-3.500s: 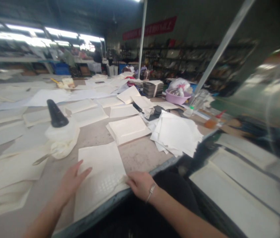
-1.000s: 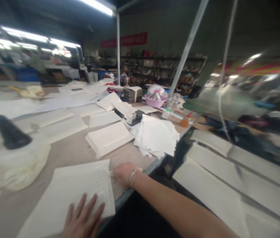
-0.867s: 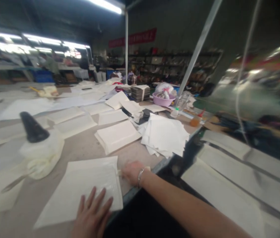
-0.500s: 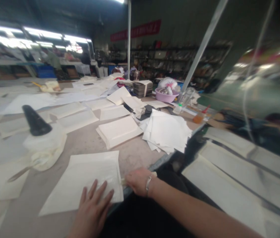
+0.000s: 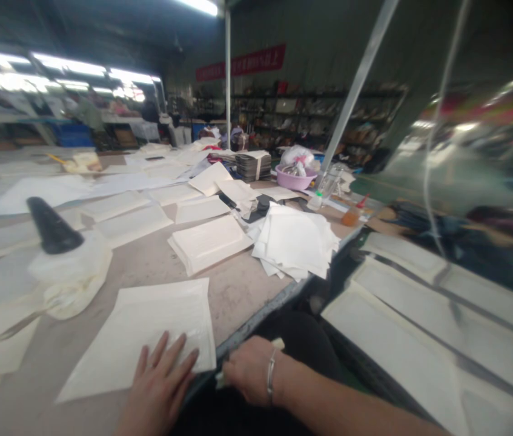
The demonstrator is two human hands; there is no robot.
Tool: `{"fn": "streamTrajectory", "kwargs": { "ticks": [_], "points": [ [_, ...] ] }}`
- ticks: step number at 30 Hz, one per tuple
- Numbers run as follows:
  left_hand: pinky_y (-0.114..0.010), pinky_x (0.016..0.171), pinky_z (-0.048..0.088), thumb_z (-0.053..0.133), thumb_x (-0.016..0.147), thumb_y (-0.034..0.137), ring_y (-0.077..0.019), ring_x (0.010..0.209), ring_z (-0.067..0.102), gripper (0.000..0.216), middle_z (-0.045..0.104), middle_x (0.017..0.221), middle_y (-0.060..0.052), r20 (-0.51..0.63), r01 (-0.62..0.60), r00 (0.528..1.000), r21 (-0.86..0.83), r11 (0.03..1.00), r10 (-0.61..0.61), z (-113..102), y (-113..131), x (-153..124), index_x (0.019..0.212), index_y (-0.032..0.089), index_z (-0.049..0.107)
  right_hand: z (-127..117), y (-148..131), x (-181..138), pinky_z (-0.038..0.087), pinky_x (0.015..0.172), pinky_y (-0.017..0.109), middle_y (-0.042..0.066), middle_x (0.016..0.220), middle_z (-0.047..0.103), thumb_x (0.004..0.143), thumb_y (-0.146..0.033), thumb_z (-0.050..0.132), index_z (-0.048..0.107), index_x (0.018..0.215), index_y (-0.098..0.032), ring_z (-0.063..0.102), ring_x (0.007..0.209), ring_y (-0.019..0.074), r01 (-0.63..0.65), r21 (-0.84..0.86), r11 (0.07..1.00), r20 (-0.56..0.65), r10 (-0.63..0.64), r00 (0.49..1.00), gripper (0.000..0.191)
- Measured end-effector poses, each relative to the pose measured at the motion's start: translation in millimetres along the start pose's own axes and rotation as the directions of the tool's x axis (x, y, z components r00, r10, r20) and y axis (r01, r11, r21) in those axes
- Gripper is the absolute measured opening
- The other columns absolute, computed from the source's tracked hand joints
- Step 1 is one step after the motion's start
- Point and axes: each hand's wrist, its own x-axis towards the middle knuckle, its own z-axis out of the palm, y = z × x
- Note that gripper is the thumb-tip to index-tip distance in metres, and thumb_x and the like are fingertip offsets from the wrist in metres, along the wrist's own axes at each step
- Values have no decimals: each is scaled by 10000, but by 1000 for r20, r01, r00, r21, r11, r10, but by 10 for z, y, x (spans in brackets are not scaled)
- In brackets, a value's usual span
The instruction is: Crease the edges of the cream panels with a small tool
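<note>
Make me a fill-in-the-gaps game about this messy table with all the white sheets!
1. The left hand lies flat on a white ____.
2. The bowl at the far end of the table is ____ in colour.
3. The right hand wears a ____ on its wrist.
4. The cone on the bottle is ____.

Missing words: sheet; purple; bracelet; black

The left hand [image 5: 158, 387] lies flat on the near corner of a sheet [image 5: 147, 327] at the surface [image 5: 238, 290] edge, the right hand [image 5: 249, 375] just right of it, off the edge. Behind the sheet sits a stack [image 5: 208, 242], with loose sheets [image 5: 297, 242] to its right and a cone-topped bottle [image 5: 63, 248] to the left.
</note>
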Motion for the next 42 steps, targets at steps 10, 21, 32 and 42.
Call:
{"fn": "streamTrajectory", "kwargs": {
  "ticks": [10, 21, 32, 42],
  "points": [
    [-582, 916, 418, 526, 843, 391, -361, 1255, 416, 422, 479, 1369, 2, 49, 39, 998, -58, 998, -36, 40, 16, -28, 1258, 442, 472, -162, 397, 406, 475, 673, 317, 85, 953, 676, 903, -323, 404, 621, 936, -177, 625, 825, 214, -286, 43, 957, -117, 289, 950, 263],
    [-613, 990, 331, 541, 826, 453, -361, 1284, 379, 429, 476, 1373, -5, 45, 63, 997, -140, 988, -57, -6, 16, -15, 1251, 426, 489, -72, 60, 164, 498, 638, 329, 74, 903, 679, 794, -223, 513, 617, 928, -158, 633, 792, 229, -177, 35, 984, -62, 179, 982, 182],
    [-514, 938, 408, 538, 791, 520, -358, 1212, 457, 512, 550, 1296, -53, 58, 86, 995, -118, 989, -79, 35, 51, 63, 1256, 306, 522, 250, -79, -185, 494, 733, 259, 22, 908, 687, 923, -347, 369, 622, 1012, -238, 638, 843, 170, -163, 257, 953, -195, 216, 957, 290],
    [-250, 839, 510, 543, 817, 302, -199, 1037, 608, 275, 677, 1068, -33, -269, -165, 951, -32, 986, 150, 40, 194, 238, 1069, 223, 621, -182, 1073, 611, 358, 1015, 369, 234, 1257, 526, 824, -108, 441, 408, 1332, 6, 462, 1196, 276, -514, 167, 842, -306, 539, 785, 522]
  ]
}}
